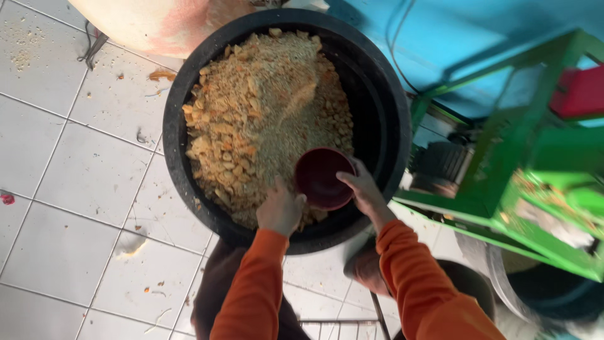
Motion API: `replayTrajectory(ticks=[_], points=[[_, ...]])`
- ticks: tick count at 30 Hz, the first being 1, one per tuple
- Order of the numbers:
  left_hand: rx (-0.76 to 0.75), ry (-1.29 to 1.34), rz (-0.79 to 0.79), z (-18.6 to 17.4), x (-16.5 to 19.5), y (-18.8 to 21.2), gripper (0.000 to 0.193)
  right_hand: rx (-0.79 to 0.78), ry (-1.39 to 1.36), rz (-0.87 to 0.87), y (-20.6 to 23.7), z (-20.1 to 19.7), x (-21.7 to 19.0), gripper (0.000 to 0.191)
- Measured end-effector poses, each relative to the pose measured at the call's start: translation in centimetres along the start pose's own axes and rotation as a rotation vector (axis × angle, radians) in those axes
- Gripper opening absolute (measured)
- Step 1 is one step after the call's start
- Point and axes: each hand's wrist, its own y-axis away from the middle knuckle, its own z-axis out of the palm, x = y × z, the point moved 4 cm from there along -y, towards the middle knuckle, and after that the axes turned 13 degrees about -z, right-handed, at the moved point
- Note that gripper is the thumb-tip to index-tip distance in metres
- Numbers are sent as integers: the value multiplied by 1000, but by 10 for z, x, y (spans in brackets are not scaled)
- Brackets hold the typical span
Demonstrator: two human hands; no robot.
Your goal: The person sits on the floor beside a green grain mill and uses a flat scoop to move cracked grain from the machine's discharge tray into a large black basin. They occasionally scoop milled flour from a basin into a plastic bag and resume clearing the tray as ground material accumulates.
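Note:
A big black round tub [384,119] stands on the tiled floor, heaped with tan crumbly chunks and crumbs [264,113]. My right hand [363,192] grips the rim of a dark red bowl [319,178] that lies empty at the near edge of the heap inside the tub. My left hand [280,209] rests on the crumbs just left of the bowl, fingers curled down into the pile. Both arms wear orange sleeves.
A green metal machine frame [522,170] stands close on the right with a dark motor under it. Another dark tub [547,296] sits at the lower right. White floor tiles [75,189] with scattered crumbs lie to the left. A pale sack [145,22] is behind the tub.

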Motion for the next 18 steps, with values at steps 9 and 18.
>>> replayTrajectory(ticks=[9, 18], points=[[-71, -43, 64, -8, 47, -30, 74, -95, 1871, -638, -242, 15, -15, 97], [-87, -80, 115, -1, 50, -46, 69, -394, 1733, -293, -226, 4, 66, 106]])
